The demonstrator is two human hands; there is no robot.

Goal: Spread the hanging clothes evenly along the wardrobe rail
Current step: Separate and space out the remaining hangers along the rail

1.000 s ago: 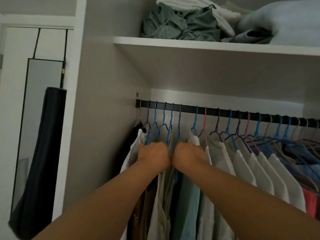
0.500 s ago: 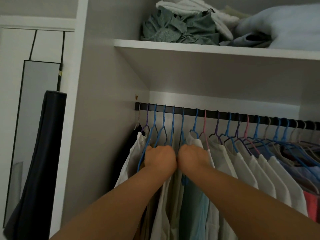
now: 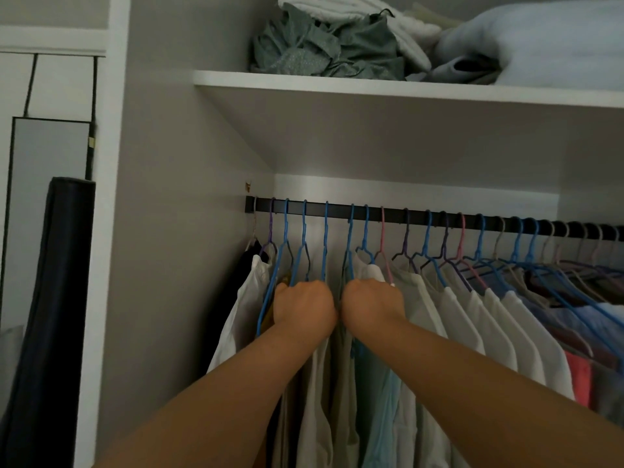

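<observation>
Gripping hangers among clothes (image 3: 425, 298) below the rail (image 3: 371, 212), left hand (image 3: 304, 307) and right hand (image 3: 371, 304) curl closed, fingertips hidden

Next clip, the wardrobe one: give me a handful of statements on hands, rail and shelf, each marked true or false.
1. Both hands are in among the hanging clothes just below the rail. True: the left hand and right hand sit side by side, fingers curled into the clothes.
2. The rail is bare at its right end. False: hangers crowd closest there.
3. The shelf above holds folded and bundled fabric. True.
4. All hangers are pink. False: most are blue, with a few pink and purple.
5. The right hand grips the rail. False: it is below it, in the clothes.
</observation>
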